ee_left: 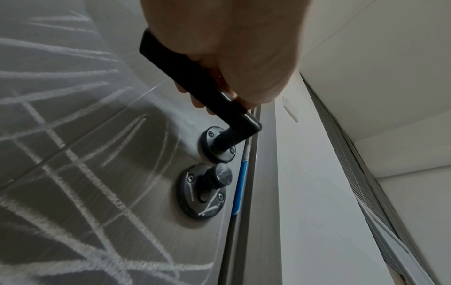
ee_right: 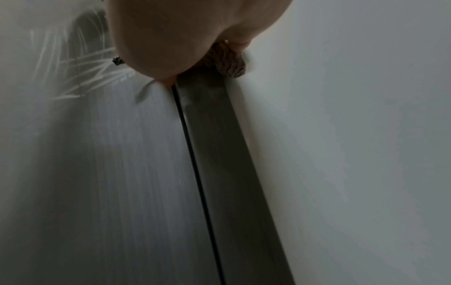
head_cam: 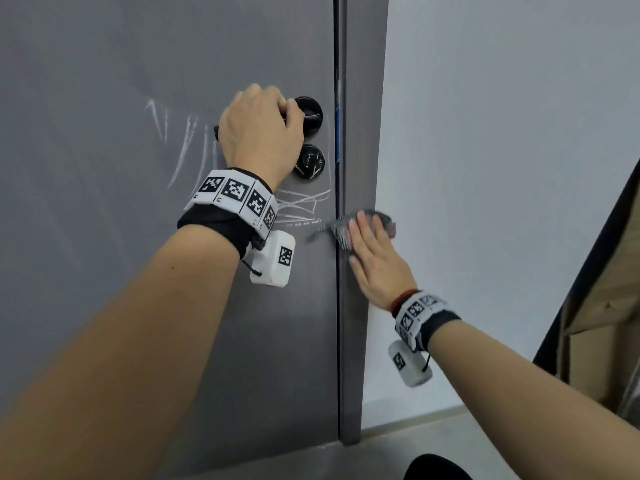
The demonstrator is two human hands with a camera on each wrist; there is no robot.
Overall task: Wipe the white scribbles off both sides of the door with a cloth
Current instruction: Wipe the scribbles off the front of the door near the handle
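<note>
From the head view, the left hand (head_cam: 259, 129) is curled round the black handle (head_cam: 304, 114), steadying the shut door (head_cam: 104, 237). The right hand (head_cam: 375, 251) lies flat, fingers straight and together, pressing the cloth (head_cam: 346, 233) against the frame (head_cam: 360, 133) right at the door's edge, just below and right of the scribbles (head_cam: 298, 206). I'd say the wiping of this first side is barely begun: chalk lines remain left of the handle and under the lock (head_cam: 309, 162). Next the cloth needs sliding left onto those marks with firm pressure.

The left wrist view shows the handle's long axis running level across the door, its free end pointing away from the frame, fingers (ee_left: 195, 103) wrapped beneath. White strokes cross the panel, even the lock plate.

The right wrist view is blurred; a bunch of cloth peeks from under the palm on the frame, scribbles off to the left.
</note>
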